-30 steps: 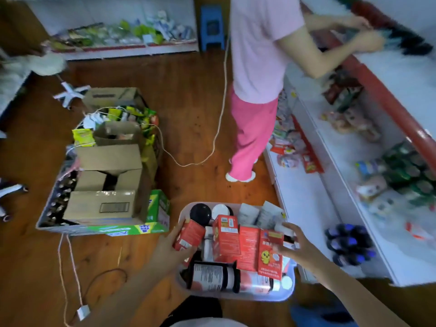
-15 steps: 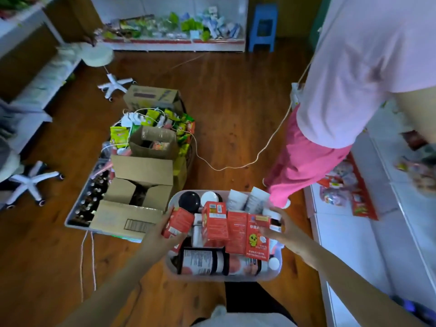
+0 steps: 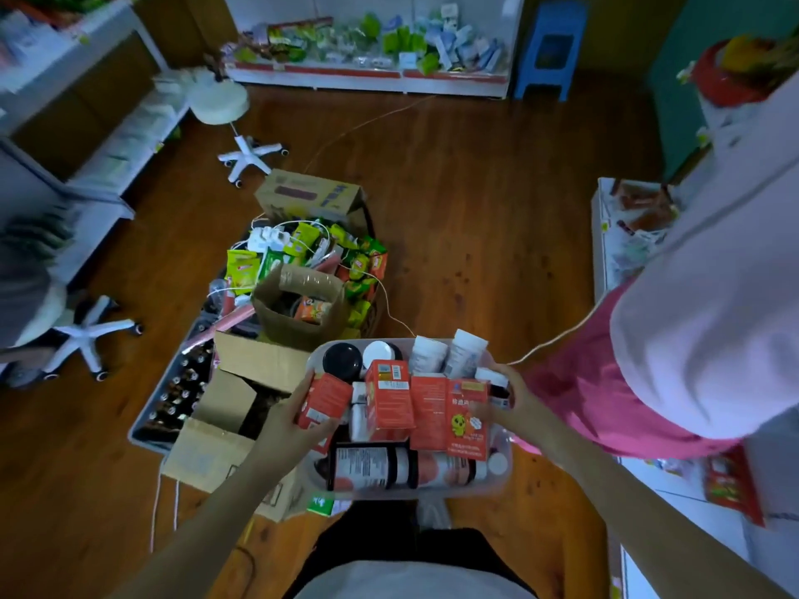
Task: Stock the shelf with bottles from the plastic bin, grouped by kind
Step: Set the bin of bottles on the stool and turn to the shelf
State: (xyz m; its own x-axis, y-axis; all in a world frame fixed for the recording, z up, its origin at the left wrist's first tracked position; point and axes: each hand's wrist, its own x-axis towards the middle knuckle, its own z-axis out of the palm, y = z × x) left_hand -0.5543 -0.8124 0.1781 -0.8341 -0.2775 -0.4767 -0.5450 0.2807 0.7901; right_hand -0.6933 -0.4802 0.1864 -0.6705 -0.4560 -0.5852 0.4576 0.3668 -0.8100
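I hold a clear plastic bin (image 3: 503, 476) in front of my body, above the wooden floor. My left hand (image 3: 289, 420) grips its left rim, with the thumb against a red carton (image 3: 325, 399). Gripping the right rim is my right hand (image 3: 515, 397). Inside stand several red cartons (image 3: 389, 399) and white bottles (image 3: 465, 353), plus a black-lidded jar (image 3: 342, 361). A large dark bottle (image 3: 372, 466) lies on its side along the near wall. What sits under the cartons is hidden.
A person in pink trousers (image 3: 627, 395) stands close on the right, by a white shelf (image 3: 603, 252). On the floor to the left are open cardboard boxes (image 3: 298, 304), snack packets and a tray of small brown bottles (image 3: 177, 395). Swivel stools (image 3: 248, 153) and a far shelf (image 3: 367, 75) lie beyond.
The view has swung left, away from the right-hand shelf, and the person in pink is now much nearer. Both hands keep their hold on the bin.
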